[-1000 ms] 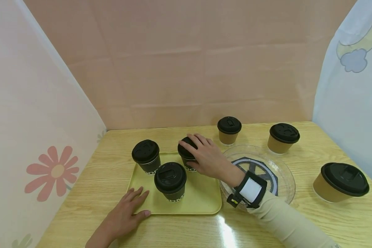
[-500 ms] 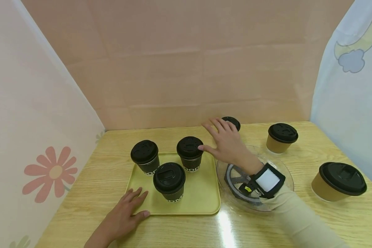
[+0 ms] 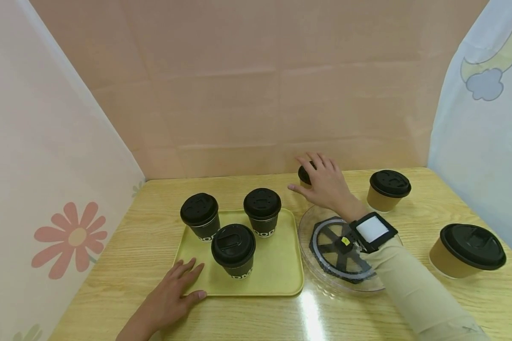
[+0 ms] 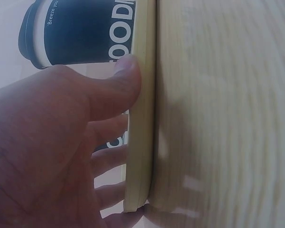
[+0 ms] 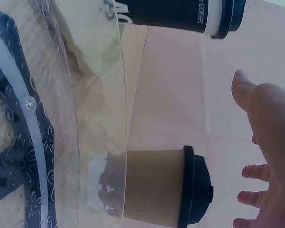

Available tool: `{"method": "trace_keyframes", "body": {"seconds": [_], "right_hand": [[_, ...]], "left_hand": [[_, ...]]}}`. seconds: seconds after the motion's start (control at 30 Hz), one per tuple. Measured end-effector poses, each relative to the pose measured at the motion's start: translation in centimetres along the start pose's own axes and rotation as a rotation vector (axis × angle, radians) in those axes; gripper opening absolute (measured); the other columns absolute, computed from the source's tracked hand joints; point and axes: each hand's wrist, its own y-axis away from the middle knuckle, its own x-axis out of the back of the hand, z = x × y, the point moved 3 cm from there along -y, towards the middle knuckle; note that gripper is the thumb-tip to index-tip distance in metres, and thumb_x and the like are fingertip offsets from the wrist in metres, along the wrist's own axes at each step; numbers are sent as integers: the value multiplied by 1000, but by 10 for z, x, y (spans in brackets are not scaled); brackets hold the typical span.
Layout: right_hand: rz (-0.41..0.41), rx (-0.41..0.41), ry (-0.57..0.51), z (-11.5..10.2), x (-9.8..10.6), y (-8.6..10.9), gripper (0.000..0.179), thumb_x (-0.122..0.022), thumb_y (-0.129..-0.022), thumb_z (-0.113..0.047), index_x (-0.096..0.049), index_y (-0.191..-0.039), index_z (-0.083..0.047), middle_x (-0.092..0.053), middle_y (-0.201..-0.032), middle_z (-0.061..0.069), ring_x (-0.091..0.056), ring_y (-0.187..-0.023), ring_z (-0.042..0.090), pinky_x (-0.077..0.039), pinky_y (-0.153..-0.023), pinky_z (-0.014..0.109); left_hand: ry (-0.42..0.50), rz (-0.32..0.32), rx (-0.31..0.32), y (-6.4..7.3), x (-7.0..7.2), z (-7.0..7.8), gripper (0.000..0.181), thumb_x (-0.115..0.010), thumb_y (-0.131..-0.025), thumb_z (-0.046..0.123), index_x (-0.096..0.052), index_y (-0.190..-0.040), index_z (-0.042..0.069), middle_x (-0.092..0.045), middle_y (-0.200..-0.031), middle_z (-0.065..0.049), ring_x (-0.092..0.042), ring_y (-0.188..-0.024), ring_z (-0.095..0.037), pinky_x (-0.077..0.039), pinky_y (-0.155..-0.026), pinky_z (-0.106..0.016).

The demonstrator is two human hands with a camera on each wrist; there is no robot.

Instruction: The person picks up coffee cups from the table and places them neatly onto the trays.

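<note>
My left hand (image 3: pixel 170 296) rests on the near left corner of a yellow tray (image 3: pixel 277 274), fingers spread and thumb along the rim. Three black paper cups with black lids stand on it: a front cup (image 3: pixel 233 251), a back left cup (image 3: pixel 199 218) and a back right cup (image 3: pixel 262 213). Over a brown lidded paper cup (image 3: pixel 304 177) at the back reaches my right hand (image 3: pixel 324 187), its fingers stretched out and holding nothing. The right wrist view shows that cup (image 5: pixel 154 187) standing apart from the fingers, lid towards them.
A clear round plate (image 3: pixel 306 241), with a black and grey spoked wheel shape in it, lies right of the tray under my right forearm. Two more brown lidded cups stand to the right, one farther back (image 3: pixel 386 190) and one nearer (image 3: pixel 462 251). Cloth walls enclose the table.
My right hand has let go of the back right black cup on the tray and moved right and back, over the brown cup. My left hand has stayed on the tray corner.
</note>
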Motion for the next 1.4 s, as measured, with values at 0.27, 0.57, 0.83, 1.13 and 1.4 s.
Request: {"method": "trace_keyframes", "body": {"seconds": [0.27, 0.57, 0.83, 1.13, 1.4], "right_hand": [[-78, -72, -31, 16, -11, -2, 79, -62, -88, -56, -34, -150, -15, -39, -149, 23, -35, -137, 47, -32, -108, 65], [-197, -159, -80, 28, -23, -3, 79, -60, -90, -55, -30, -152, -16, -30, -154, 27, -31, -137, 54, -30, -104, 72], [-243, -168, -96, 32, -30, -2, 76, -59, -93, -50, -27, -153, -17, -25, -156, 27, -30, -137, 54, -31, -102, 73], [-251, -147, -64, 30, -30, -5, 59, -57, -96, -35, -38, -147, -10, -35, -146, 26, -38, -131, 49, -41, -96, 67], [-236, -141, -69, 29, -31, -5, 60, -60, -95, -33, -39, -146, -9, -36, -145, 28, -39, -129, 50, -41, -97, 67]], "left_hand": [[-9, 12, -8, 0, 0, 2, 63, -60, -90, 52, -53, -141, 15, -44, -151, -14, -32, -141, -46, -34, -109, -64], [-12, 24, -20, 0, 1, 3, 62, -61, -90, 50, -54, -140, 14, -46, -150, -14, -34, -141, -47, -34, -109, -64], [-2, 16, -18, 0, -1, 5, 62, -62, -90, 50, -53, -140, 14, -45, -150, -14, -33, -141, -47, -34, -109, -64], [-15, 30, -32, 1, 1, 4, 62, -61, -91, 50, -53, -141, 14, -45, -150, -15, -33, -140, -47, -34, -109, -64], [-8, 24, -28, 2, 1, 3, 62, -60, -91, 50, -53, -141, 14, -45, -150, -15, -33, -141, -48, -34, -109, -64]]}}
